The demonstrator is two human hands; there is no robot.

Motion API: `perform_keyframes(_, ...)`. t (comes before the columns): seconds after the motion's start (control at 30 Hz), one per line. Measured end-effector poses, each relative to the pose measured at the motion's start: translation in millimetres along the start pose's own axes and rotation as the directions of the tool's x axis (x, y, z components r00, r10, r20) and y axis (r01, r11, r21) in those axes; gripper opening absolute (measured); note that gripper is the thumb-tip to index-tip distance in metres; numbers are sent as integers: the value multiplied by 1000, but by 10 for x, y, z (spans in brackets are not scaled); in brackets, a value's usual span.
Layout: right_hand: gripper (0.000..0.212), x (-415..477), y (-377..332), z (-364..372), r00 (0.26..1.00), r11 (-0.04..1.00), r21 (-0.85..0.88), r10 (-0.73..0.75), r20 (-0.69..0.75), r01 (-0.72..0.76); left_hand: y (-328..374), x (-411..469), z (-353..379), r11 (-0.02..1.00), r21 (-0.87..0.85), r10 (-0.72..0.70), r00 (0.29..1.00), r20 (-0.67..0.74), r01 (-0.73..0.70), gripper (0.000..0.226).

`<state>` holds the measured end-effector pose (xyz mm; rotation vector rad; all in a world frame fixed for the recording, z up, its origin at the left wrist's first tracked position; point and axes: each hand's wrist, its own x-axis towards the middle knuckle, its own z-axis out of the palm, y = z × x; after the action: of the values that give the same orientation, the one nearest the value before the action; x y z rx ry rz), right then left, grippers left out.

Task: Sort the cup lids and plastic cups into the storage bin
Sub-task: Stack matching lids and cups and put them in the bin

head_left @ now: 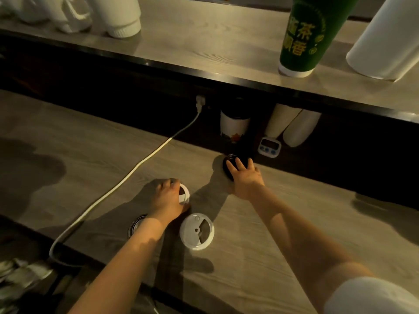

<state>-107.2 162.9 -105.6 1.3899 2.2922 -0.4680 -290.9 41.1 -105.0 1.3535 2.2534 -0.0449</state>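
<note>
Stretching out over the wooden counter [294,234] go both bare arms, with two lids in play at once. The left hand [169,197] sits near the middle of the view, fingers curled down over a white lid [184,194] and gripping it; the lid peeks out at the hand's three o'clock side. Whether it is lifted off the wood or touching it cannot be told from this angle.

At five o'clock from that hand lies a second white lid [196,231], flat on the counter and apart from both hands, its slot and centre dimple facing up. At seven o'clock a dark lid [136,225] rests on the wood, half tucked under the left forearm.

Now the right hand [246,177], out at two o'clock from the left one. Its fingers are spread wide and fairly straight, laid over a black lid [231,157] near the back of the counter, touching it without curling round it.

At one o'clock from the black lid a small timer [269,146] stands against the dark back panel. At twelve o'clock a white cup [234,123] stands in the recess, and two pale cup stacks [292,125] lean just beyond the timer. A white cable [136,171] runs from a plug on the panel down toward seven o'clock, off the counter's front edge. Up on the upper shelf [204,37] stands a green cup [306,35] with yellow lettering.
</note>
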Motion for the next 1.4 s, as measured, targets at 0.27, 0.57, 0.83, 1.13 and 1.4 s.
perform_keyframes(0.27,49,-213,21,99,973,994,59,-74,-217,89,100,-30,-10,998,35,52,991,-122,-48,86)
perform_keyframes(0.57,22,-586,107,120,927,699,704,166,-336,130,349,-201,-68,858,-514,-65,992,-109,-1,78)
perform_keyframes(0.83,32,-909,267,76,949,340,934,244,-201,111,479,-330,-83,661,-750,-111,989,-101,-3,34)
perform_keyframes(1.13,27,-1282,249,386,977,27,997,199,-72,68,163,-645,89,526,-843,-91,993,69,107,20)
perform_keyframes(1.4,23,-1460,155,597,985,-46,999,173,-16,24,278,-1017,299,156,-946,-109,957,268,283,28)
